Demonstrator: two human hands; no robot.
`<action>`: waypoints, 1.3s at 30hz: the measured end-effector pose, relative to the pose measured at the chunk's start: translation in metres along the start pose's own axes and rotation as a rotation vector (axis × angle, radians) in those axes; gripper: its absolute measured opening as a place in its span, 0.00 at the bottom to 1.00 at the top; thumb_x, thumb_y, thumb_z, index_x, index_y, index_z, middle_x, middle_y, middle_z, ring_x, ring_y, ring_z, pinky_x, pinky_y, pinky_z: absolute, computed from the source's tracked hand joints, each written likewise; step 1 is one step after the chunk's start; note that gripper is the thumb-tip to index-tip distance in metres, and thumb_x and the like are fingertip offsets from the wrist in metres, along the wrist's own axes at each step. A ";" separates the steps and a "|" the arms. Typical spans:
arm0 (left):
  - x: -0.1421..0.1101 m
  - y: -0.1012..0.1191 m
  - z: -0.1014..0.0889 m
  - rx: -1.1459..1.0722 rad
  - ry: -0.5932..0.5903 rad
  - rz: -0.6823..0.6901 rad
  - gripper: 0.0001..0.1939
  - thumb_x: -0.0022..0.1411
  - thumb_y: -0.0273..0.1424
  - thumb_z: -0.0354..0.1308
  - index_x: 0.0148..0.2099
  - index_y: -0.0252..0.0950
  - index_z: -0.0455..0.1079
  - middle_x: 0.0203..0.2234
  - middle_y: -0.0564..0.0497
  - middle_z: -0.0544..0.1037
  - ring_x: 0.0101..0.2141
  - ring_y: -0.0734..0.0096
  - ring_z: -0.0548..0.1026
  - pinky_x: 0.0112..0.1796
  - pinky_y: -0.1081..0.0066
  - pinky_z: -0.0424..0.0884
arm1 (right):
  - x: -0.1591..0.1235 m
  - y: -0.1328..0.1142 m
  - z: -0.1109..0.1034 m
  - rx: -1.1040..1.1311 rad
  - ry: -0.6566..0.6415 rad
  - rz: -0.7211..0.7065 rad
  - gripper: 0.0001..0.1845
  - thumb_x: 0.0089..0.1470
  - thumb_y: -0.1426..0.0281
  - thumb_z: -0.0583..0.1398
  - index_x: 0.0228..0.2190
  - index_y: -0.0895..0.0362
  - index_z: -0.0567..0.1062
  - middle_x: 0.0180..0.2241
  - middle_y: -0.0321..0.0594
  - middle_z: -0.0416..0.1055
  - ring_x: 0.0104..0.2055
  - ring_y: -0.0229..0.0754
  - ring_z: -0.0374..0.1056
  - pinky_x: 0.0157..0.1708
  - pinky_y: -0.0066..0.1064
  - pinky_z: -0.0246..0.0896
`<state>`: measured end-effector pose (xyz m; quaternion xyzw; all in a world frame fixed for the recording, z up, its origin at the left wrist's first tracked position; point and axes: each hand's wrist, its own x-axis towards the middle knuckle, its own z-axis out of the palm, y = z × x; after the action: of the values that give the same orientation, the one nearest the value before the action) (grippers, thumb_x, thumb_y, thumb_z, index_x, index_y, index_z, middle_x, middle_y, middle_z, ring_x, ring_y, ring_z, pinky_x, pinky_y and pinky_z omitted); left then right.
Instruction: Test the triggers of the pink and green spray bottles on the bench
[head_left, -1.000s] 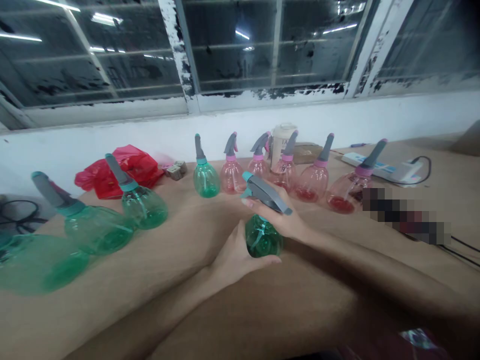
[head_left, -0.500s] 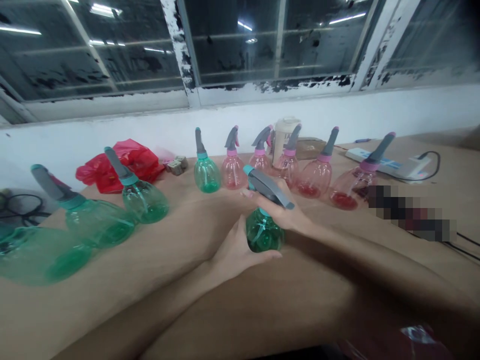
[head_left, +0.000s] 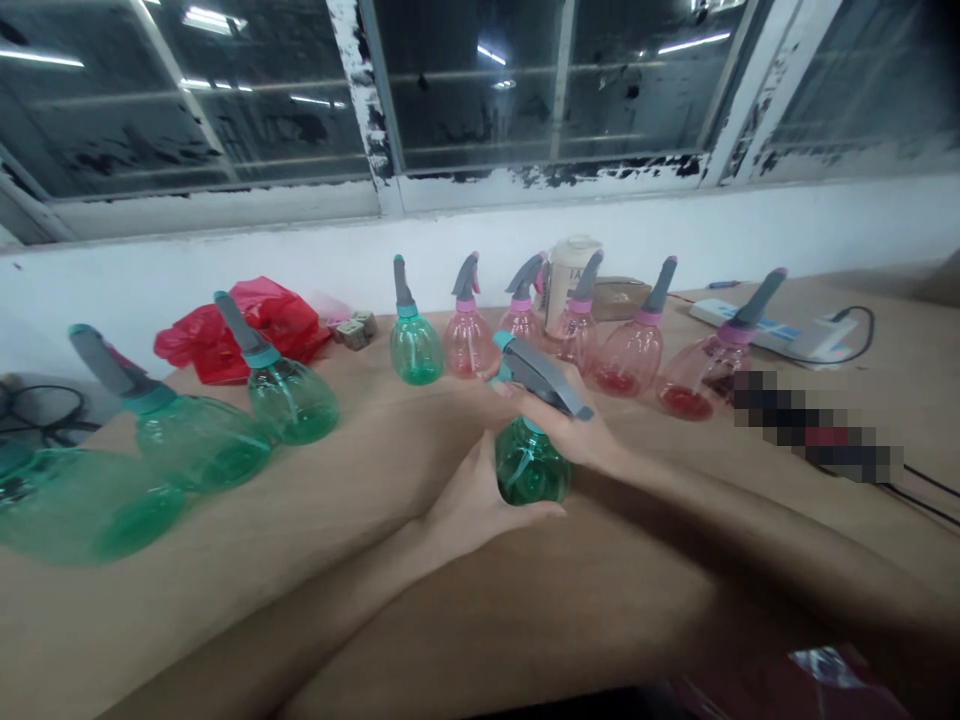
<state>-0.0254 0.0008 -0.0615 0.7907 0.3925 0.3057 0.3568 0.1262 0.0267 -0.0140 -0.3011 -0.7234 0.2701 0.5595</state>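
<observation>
We grip a clear green plastic bottle [head_left: 529, 470], round-bellied and ribbed, in front of the cream cup [head_left: 568, 260] on our side of the table [head_left: 525, 620]. Our left hand [head_left: 476, 500] curves around its belly, thumb along the near side, and our right hand [head_left: 581, 430] is closed around the neck, just under the smooth grey spray head [head_left: 544, 378] with its teal tip. Whether the base touches the wood-toned tabletop we cannot tell. Through the shiny wall we see a pale, thin tube.

Around the cup stand pink bottles [head_left: 630, 355], see-through and rounded, with grey tops and pink collars. To the cup's left we have one upright green bottle [head_left: 416, 350], then a crumpled, glossy red bag [head_left: 255, 325] and small, rough grey blocks [head_left: 354, 330]. Well left of the cup, nearer us, are more green bottles [head_left: 292, 400]. Right of the cup lies a flat white power strip [head_left: 787, 335]; above the cup, dark window panes [head_left: 480, 90] sit in flaking white frames [head_left: 358, 90]
</observation>
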 end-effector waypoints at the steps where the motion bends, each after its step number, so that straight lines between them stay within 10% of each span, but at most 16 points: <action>1: 0.000 0.000 0.000 0.001 -0.001 0.003 0.43 0.44 0.45 0.69 0.59 0.40 0.55 0.54 0.40 0.66 0.57 0.44 0.63 0.55 0.45 0.60 | 0.000 0.000 0.000 0.003 0.000 0.010 0.05 0.54 0.68 0.59 0.36 0.53 0.71 0.25 0.29 0.68 0.26 0.36 0.65 0.30 0.29 0.60; 39: 0.001 -0.001 0.001 0.053 -0.019 0.080 0.43 0.44 0.45 0.69 0.59 0.38 0.56 0.53 0.40 0.66 0.56 0.46 0.64 0.55 0.47 0.61 | -0.005 -0.013 -0.005 -0.050 -0.019 0.046 0.07 0.55 0.64 0.60 0.29 0.54 0.68 0.25 0.30 0.65 0.26 0.35 0.62 0.27 0.29 0.56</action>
<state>-0.0248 0.0015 -0.0624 0.8177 0.3650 0.3020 0.3270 0.1299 0.0143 -0.0065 -0.3291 -0.7281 0.2675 0.5385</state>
